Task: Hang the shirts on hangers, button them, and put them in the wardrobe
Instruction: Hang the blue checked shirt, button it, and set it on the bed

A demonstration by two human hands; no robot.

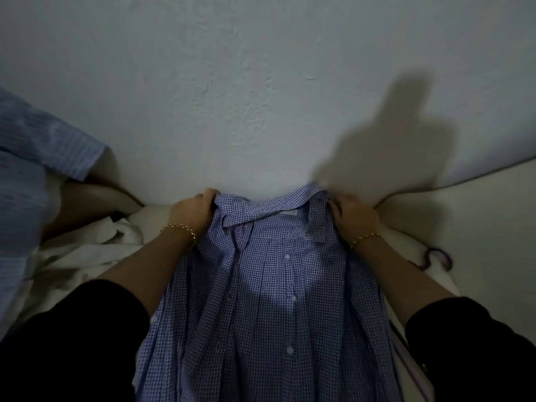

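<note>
The left hand (193, 211) and right hand (352, 216) each grip a shoulder of the blue checked shirt (269, 285). They hold it spread above the bed (478, 213), I think so a hanger can slide in. A purple hanger (438, 258) lies on the bed.

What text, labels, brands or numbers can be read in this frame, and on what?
No text in this view can be read.
Pale neck label inside the collar of the checked shirt: too blurred to read, if it is printed at all.
Striped shirt and wall: no writing visible.
</note>
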